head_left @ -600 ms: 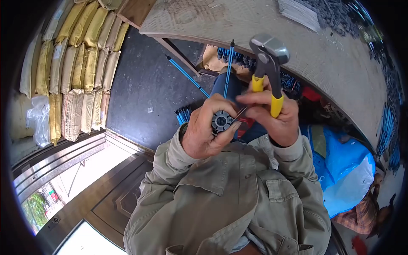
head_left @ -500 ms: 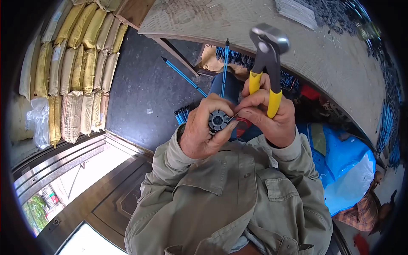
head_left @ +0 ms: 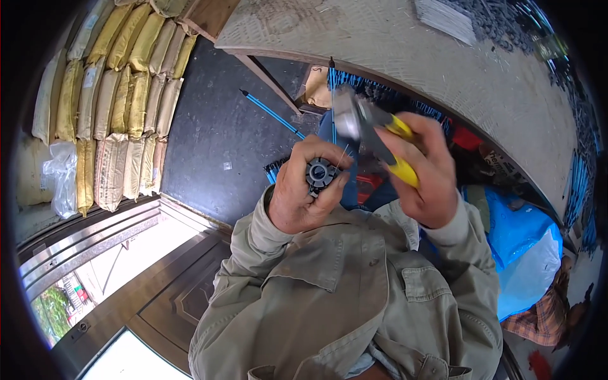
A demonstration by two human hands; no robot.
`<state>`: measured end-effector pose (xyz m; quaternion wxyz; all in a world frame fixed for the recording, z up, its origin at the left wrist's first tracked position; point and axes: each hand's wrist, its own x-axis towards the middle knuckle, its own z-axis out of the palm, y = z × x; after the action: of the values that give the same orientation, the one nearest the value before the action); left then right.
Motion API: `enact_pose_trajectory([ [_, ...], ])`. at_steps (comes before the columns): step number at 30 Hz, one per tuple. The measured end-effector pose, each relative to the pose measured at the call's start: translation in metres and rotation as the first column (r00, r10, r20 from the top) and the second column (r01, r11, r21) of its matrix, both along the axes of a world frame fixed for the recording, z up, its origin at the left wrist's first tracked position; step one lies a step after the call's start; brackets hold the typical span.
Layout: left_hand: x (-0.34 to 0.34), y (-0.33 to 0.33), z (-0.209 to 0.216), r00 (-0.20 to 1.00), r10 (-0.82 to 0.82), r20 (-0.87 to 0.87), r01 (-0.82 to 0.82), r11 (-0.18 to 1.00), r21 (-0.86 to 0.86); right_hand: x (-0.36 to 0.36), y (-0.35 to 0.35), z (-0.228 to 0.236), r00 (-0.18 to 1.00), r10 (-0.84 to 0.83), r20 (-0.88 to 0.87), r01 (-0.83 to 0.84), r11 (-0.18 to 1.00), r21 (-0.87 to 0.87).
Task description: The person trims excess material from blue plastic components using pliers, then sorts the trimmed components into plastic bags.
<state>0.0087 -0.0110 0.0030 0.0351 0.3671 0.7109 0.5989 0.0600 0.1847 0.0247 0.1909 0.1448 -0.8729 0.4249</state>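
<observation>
My left hand [head_left: 294,190] is wrapped round a dark grey, round slotted part [head_left: 322,172], its open end facing up in front of my chest. A thin wire [head_left: 344,154] sticks up from it beside my left index finger. To the right, my right hand [head_left: 427,168] grips end-cutting pliers [head_left: 380,130] by their yellow handles. The plier head is smeared by motion and tilts toward my left hand, just above and right of the wire. Whether the jaws touch the wire cannot be made out.
A workbench [head_left: 380,38] curves across the far side, with a bundle of thin pale rods [head_left: 445,19] and many dark pieces on it. Blue rods with black tips [head_left: 272,113] stand beyond my left hand. Stacked sacks [head_left: 120,101] line the left; a blue plastic bag [head_left: 519,234] lies right.
My right hand has drawn away from the wire to the right. The pliers have swung from upright to tilted left and down toward the slotted part. My left hand keeps its hold.
</observation>
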Motion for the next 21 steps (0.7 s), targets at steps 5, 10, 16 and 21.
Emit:
enact_pose_trajectory([
  [5, -0.007, 0.004, -0.003, 0.998, -0.033, -0.059, 0.034, 0.999, 0.021, 0.028, 0.026, 0.014, 0.995, -0.096, -0.029, 0.096, 0.817, 0.568],
  [10, -0.001, 0.002, -0.004, 0.998, -0.065, 0.018, 0.065, 0.998, -0.026, 0.028, 0.031, 0.018, 0.985, -0.102, -0.141, 0.173, 0.672, 0.720],
  [16, 0.001, 0.003, 0.000, 0.998, -0.053, 0.015, 0.054, 0.995, -0.087, 0.023, 0.032, 0.032, 0.986, -0.088, -0.141, 0.165, 0.610, 0.775],
  [21, 0.001, 0.004, 0.001, 0.998, -0.027, -0.050, 0.021, 0.992, -0.124, 0.019, 0.038, 0.046, 0.984, 0.014, -0.178, 0.140, 0.558, 0.818],
])
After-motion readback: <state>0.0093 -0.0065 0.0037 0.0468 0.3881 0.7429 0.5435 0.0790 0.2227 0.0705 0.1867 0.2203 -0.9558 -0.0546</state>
